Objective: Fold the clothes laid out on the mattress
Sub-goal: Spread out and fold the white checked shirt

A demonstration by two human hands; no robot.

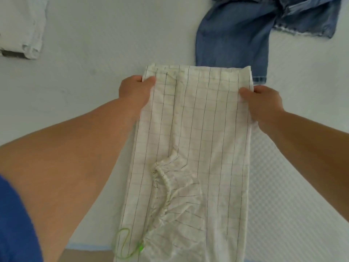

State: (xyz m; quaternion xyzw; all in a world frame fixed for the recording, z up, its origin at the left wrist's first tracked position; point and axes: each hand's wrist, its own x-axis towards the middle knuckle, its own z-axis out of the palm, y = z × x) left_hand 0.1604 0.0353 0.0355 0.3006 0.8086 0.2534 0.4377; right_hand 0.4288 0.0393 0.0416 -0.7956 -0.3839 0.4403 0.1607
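The white checked cloth (190, 140) is pinched at its far corners by the left hand (135, 91) and the right hand (264, 103), each grip pressed together on it, over the mattress (94, 53).

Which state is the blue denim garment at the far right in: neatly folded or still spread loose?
Still loose. The blue denim garment lies rumpled on the mattress, one leg stretched out toward the checked garment; its top runs out of view.

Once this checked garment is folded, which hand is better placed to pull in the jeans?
Probably the right hand. It pinches the checked garment's right edge, just below the jeans' hem. The left hand grips the opposite edge, with the garment between it and the jeans.
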